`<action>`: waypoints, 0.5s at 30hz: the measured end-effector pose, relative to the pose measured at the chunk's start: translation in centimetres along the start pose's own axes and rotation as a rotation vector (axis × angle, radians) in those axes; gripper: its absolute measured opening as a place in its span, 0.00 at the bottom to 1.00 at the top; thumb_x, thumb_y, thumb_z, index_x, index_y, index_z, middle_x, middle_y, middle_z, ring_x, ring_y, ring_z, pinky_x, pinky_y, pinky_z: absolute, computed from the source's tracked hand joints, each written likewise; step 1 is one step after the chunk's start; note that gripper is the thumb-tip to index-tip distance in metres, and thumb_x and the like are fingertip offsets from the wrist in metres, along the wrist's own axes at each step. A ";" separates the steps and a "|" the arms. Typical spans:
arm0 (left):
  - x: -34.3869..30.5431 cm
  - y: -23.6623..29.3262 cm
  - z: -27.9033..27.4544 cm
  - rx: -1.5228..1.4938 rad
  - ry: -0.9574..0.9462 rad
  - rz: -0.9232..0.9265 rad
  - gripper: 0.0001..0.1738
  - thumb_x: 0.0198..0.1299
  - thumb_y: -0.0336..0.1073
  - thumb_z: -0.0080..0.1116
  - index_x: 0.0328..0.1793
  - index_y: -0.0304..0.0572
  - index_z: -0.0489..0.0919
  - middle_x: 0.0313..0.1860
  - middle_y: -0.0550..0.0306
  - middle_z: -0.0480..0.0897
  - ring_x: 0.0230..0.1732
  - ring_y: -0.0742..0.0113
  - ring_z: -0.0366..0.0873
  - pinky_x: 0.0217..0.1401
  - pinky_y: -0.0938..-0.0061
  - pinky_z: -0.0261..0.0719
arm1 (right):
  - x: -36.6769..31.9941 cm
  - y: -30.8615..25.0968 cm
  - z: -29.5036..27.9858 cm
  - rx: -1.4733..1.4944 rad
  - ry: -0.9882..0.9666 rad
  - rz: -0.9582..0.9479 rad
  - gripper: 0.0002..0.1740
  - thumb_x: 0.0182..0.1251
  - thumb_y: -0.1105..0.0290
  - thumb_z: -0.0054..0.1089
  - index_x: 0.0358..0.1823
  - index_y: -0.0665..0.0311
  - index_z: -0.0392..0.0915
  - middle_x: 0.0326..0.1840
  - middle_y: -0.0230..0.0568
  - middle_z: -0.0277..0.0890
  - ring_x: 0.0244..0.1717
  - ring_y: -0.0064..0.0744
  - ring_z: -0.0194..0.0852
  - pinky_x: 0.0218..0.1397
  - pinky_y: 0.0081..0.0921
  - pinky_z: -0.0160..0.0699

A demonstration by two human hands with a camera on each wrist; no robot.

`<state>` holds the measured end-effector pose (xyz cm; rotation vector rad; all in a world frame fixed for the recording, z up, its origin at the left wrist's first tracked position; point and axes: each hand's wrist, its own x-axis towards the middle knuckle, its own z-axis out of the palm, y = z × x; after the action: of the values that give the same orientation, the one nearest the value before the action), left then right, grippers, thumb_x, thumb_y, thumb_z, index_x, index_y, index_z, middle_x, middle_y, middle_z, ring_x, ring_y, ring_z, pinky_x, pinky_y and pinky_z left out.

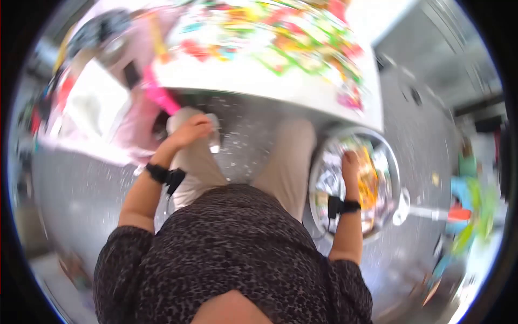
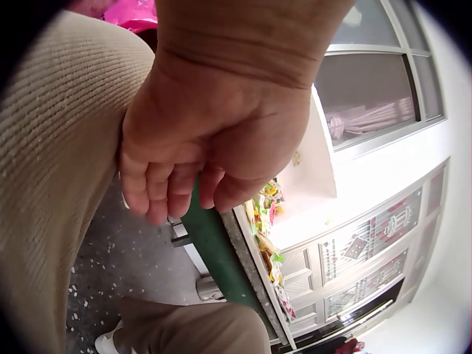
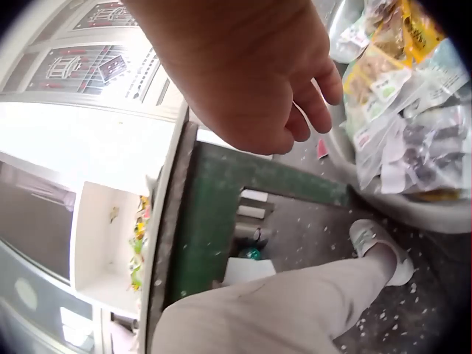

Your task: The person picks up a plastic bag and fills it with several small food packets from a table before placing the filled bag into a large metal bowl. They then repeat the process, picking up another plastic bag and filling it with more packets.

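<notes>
While white table (image 1: 243, 81) fills top centre above speckled floor (image 1: 245, 137), R hand (image 1: 350, 164) hangs slack, holding nothing, over snack packets (image 1: 370, 181) in steel basin (image 1: 398, 175) centre-right; L hand (image 1: 189, 132) loosely curled on knee (image 1: 178, 117).

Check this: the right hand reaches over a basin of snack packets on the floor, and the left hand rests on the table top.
Wrong on the left hand: it rests on the person's left leg at the knee, not on the table top, as the head view shows. The right hand does reach over the basin of snack packets.
</notes>
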<state>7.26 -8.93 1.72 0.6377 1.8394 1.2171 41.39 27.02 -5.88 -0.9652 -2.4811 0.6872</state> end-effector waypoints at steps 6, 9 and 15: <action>-1.8 -1.1 -5.8 0.163 0.290 0.225 0.08 0.52 0.35 0.49 0.37 0.40 0.72 0.30 0.61 0.73 0.33 0.74 0.69 0.37 0.81 0.68 | 3.1 -10.0 3.6 0.388 0.055 -0.097 0.12 0.55 0.73 0.47 0.41 0.72 0.68 0.39 0.46 0.68 0.42 0.32 0.66 0.44 0.23 0.66; -3.4 -1.0 -8.9 0.246 0.507 0.182 0.11 0.51 0.37 0.49 0.37 0.40 0.74 0.33 0.52 0.75 0.37 0.64 0.72 0.43 0.74 0.69 | 2.8 -14.8 4.8 0.349 -0.027 -0.141 0.12 0.53 0.76 0.46 0.40 0.71 0.68 0.43 0.46 0.68 0.44 0.35 0.66 0.49 0.26 0.63; -5.7 -1.9 -16.8 0.583 1.122 0.209 0.15 0.48 0.39 0.51 0.41 0.40 0.74 0.37 0.47 0.75 0.42 0.52 0.71 0.46 0.68 0.68 | 2.4 -16.2 8.4 0.104 0.078 -0.463 0.10 0.47 0.77 0.48 0.33 0.71 0.69 0.39 0.54 0.69 0.45 0.52 0.65 0.50 0.38 0.62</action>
<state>-3.83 -22.46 5.35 0.4690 3.2047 1.2772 27.08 15.81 -3.04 -0.3477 -2.4411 0.6003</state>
